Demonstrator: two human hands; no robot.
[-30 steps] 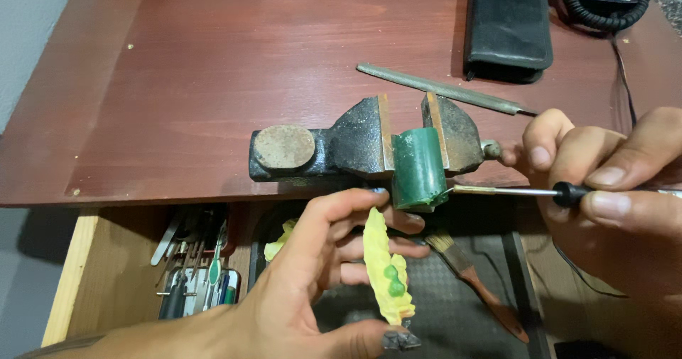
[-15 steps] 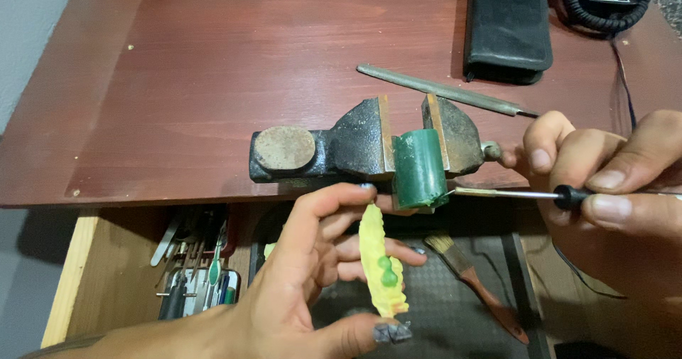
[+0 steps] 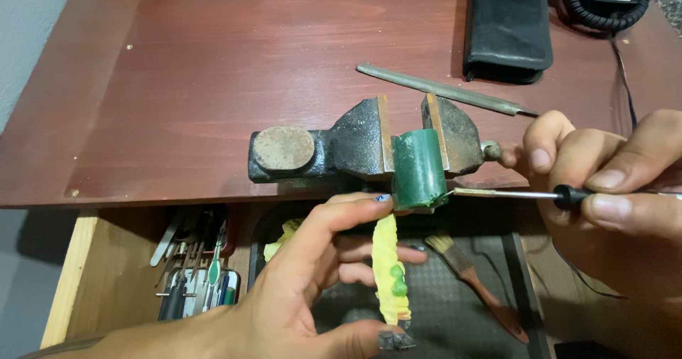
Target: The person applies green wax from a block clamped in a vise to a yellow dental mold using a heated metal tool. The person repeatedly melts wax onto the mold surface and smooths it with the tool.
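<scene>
Wax, by the look of it: the green block clamped in the vise is a short, dark green cylinder with a matte skin and a ragged lower end, where pale crumbs cling near the tool tip. It sits at the desk's front edge, gripped between the two jaw plates and hanging partly over the open drawer. My judgement is that it is light, fairly firm but easily gouged or chipped, so the vise should bear on its flanks without much force, and fingers should steady it from the side rather than at the worked end. The right hand, at 3 o'clock of the block, is clenched around a thin tool with a black handle, its metal tip touching the block's lower right edge. The left hand, at 6 o'clock, grasps a yellow strip between thumb and curled fingers, index finger stretched up to touch the block's underside; the strip is long, wavy and carries green blobs, and looks soft and bendable. At 12 o'clock lie a file and a black case; a brush rests in the drawer at 5 o'clock, and small tools fill the tray at 8 o'clock.
</scene>
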